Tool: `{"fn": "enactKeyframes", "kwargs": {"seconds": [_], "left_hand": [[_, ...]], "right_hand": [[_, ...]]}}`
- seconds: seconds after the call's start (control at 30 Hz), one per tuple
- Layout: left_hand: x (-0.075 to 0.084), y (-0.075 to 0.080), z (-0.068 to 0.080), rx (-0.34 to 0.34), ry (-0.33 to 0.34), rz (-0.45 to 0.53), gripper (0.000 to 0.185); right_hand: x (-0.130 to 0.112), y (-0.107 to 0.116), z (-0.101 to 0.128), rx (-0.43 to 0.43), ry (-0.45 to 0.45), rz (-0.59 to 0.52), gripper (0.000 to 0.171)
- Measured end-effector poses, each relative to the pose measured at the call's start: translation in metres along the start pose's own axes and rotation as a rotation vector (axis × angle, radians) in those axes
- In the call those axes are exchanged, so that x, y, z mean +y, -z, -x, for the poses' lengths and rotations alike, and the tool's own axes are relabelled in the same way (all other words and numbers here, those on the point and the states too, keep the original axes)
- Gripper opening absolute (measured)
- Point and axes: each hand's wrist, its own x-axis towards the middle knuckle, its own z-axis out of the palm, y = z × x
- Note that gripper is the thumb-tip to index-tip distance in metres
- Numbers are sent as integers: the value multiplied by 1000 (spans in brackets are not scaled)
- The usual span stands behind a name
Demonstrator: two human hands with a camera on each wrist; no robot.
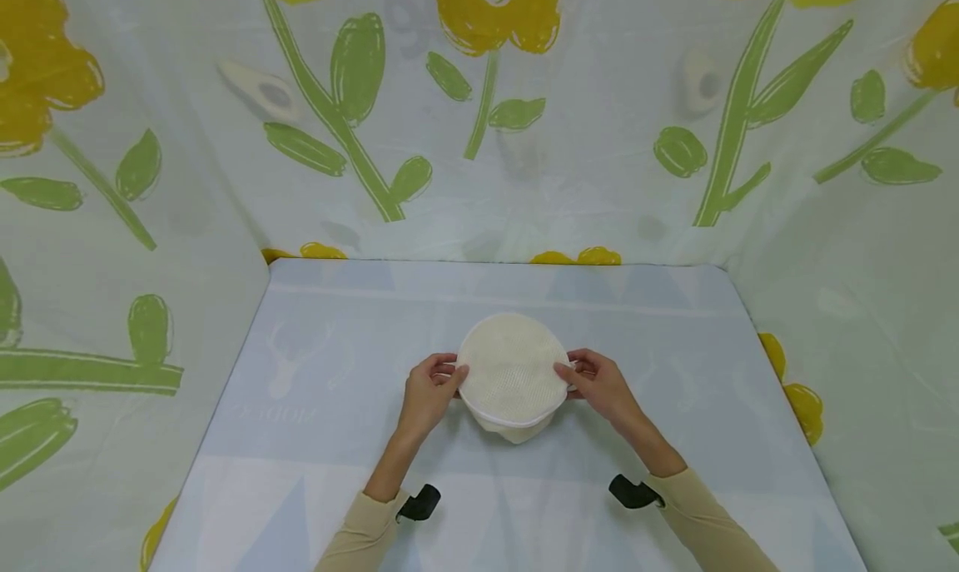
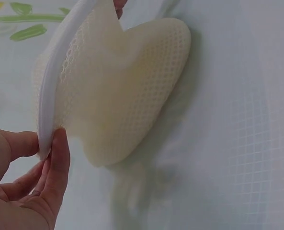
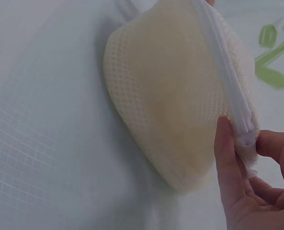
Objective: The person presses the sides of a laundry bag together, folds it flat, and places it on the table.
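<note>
Round cream mesh laundry bag held just below the centre of the head view, above the pale blue table cover, its flat round face turned up toward the camera. White zipper band running along the rim of the bag; in the right wrist view the same band ending near the thumb. Padded, cup-shaped body of the bag bulging down toward the cover; whether its lowest part touches the cover cannot be told. Bag closed along the visible rim; contents cannot be seen through the mesh.

Left hand at the left edge of the bag, thumb and fingers pinching the white rim between them, other fingers curled loosely below. Right hand at the right edge, thumb and fingers pinching the end of the zipper band in the same way. Beige sleeves on both arms, with a black wrist mount at lower centre left and another at lower centre right.

No brand, label or readable writing on the bag. Faint pale shapes printed in the table cover, not readable as words. White curtain with yellow flowers and green leaves around the table on the left, top and right of the frame.
</note>
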Motion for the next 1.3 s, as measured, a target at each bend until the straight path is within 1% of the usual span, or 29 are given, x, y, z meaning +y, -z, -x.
{"fn": "enactKeyframes", "kwargs": {"seconds": [0.17, 0.4, 0.57, 0.83, 1.1, 1.17, 1.3], "left_hand": [[-7, -2, -1, -5, -2, -4, 31], [-16, -3, -3, -3, 1, -31, 30], [-21, -4, -3, -2, 3, -43, 29], [-27, -7, -2, 12, 1, -68, 26], [-33, -8, -4, 11, 3, -96, 26], [-34, -8, -4, 9, 10, -102, 26], [-35, -9, -4, 10, 3, -117, 26]], "right_hand": [[7, -1, 0, -14, 14, -13, 43], [12, -4, 0, -13, -2, 4, 42], [16, -5, 0, -23, 22, 14, 42], [3, -10, 4, 1, -4, 57, 33], [24, -11, -4, 31, 2, 65, 38], [27, -12, -5, 38, 9, 70, 39], [29, -12, -6, 52, 23, 91, 39]]}}
